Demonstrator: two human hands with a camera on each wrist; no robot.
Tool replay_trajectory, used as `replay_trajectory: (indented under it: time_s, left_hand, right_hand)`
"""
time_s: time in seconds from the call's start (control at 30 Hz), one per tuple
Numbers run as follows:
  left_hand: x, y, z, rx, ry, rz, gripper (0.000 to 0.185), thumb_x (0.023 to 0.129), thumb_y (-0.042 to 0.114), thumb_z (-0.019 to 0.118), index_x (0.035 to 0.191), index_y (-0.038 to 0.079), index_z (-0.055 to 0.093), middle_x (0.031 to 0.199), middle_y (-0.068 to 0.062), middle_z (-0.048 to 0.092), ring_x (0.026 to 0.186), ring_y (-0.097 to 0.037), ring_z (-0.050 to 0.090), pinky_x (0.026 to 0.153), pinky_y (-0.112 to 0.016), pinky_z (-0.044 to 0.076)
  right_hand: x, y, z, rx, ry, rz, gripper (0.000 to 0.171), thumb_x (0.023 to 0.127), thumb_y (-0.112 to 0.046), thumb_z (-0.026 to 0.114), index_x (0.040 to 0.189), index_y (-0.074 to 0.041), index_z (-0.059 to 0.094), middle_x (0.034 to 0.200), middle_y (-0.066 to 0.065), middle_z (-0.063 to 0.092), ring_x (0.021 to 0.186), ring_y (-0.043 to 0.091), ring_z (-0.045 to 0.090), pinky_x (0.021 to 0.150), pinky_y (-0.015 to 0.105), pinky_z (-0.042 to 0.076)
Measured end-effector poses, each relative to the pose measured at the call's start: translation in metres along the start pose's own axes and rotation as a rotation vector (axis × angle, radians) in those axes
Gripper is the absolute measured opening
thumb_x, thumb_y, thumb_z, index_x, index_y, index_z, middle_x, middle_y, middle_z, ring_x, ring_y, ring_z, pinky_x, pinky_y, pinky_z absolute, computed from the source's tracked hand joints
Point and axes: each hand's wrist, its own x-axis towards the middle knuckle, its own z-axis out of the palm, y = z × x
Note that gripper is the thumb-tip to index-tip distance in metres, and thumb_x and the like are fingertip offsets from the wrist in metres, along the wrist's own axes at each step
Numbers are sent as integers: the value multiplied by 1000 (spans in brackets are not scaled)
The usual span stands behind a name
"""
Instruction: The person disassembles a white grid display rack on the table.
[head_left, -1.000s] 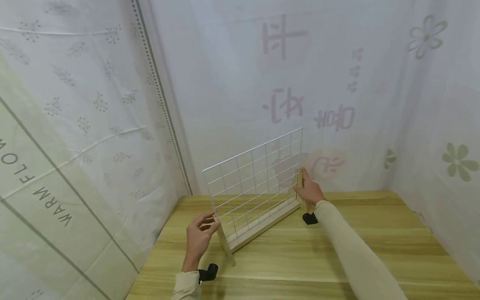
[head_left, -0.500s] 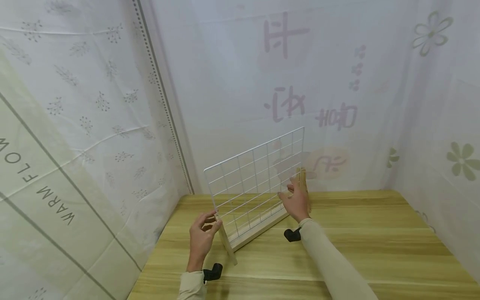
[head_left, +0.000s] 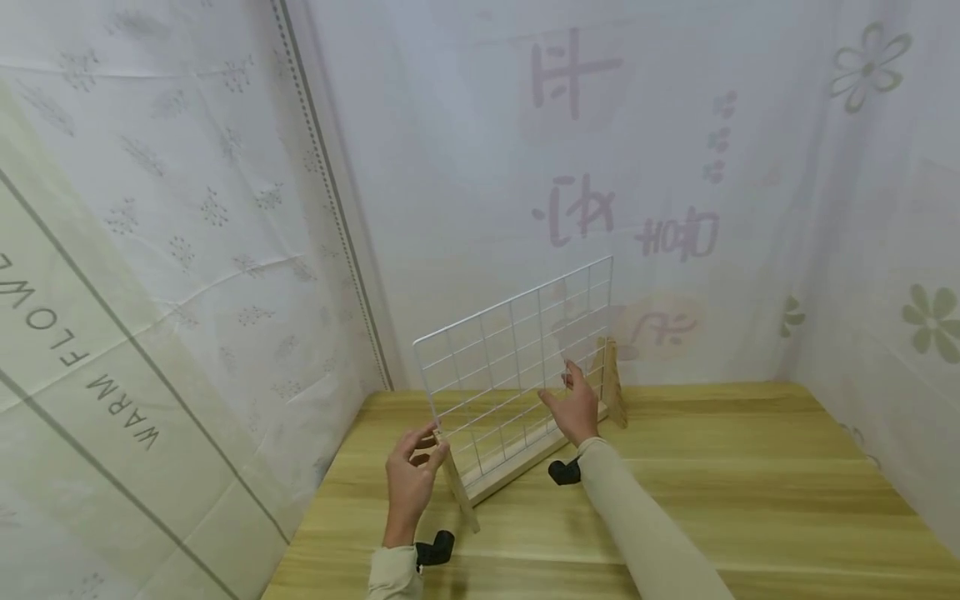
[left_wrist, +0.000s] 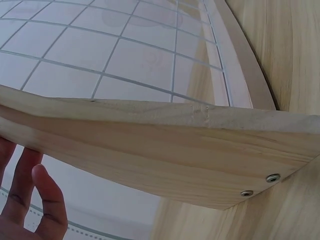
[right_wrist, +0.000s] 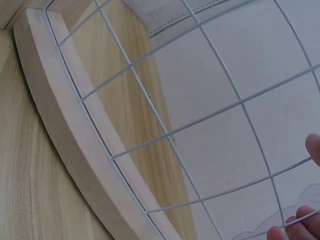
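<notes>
A white wire grid panel (head_left: 513,367) stands upright in a pale wooden base (head_left: 517,467), between two wooden side supports. At the near left support (head_left: 459,487), my left hand (head_left: 411,479) pinches the upper end with thumb and fingers. The left wrist view shows that support (left_wrist: 165,150) close up with two screw heads, and the hand's fingers (left_wrist: 50,200) at its edge. My right hand (head_left: 576,410) is in front of the grid's right half, thumb apart from the fingers. Its fingertips (right_wrist: 300,230) are at the wires; firm contact cannot be told.
The far right support (head_left: 611,383) stands near the back of the wood-grain table (head_left: 712,483). Patterned white cloth (head_left: 480,167) hangs behind and at both sides. Black camera mounts (head_left: 564,472) stick out at both wrists.
My right hand has left the far right support and moved leftward to the front of the grid. The left hand keeps its place on the near support; the view has shifted slightly.
</notes>
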Motion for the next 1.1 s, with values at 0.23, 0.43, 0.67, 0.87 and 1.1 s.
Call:
replay_trajectory:
  time_s: [0.23, 0.43, 0.67, 0.87, 1.1]
  left_hand:
    - [-2, 2, -1, -14, 11, -19, 33, 82, 16, 71, 114, 19, 65, 109, -6, 63, 99, -26, 58, 75, -27, 50]
    - [-3, 1, 0, -25, 11, -25, 33, 81, 14, 71, 114, 18, 65, 109, -6, 63, 101, -31, 58, 75, -28, 50]
    - [-2, 0, 3, -37, 39, 16, 33, 81, 13, 71, 113, 14, 65, 109, -11, 63, 97, -24, 58, 73, -30, 52]
    - [-3, 0, 6, -12, 85, 53, 32, 80, 13, 71, 112, 16, 66, 106, -7, 63, 94, -17, 59, 72, -27, 52]
    - [-3, -1, 4, -40, 56, 28, 33, 81, 10, 70, 113, 14, 65, 108, -11, 63, 98, -33, 57, 70, -28, 51]
  right_hand:
    - [3, 8, 6, -43, 24, -3, 73, 79, -26, 74, 141, -18, 37, 132, 15, 55, 124, 30, 50, 102, 51, 39]
    - [5, 4, 8, -42, 81, 42, 67, 78, -31, 74, 136, -22, 45, 130, 9, 57, 117, 28, 55, 99, 51, 39]
    - [9, 0, 10, -10, 133, 52, 62, 76, -32, 75, 131, -17, 51, 128, 1, 57, 112, 27, 59, 103, 46, 32]
    - [8, -3, 10, 35, 152, 52, 59, 76, -28, 76, 129, -17, 53, 129, 5, 57, 111, 29, 59, 105, 48, 29]
    - [12, -15, 11, 123, 187, 61, 60, 76, -23, 77, 130, -17, 53, 133, 0, 55, 113, 26, 56, 90, 46, 46]
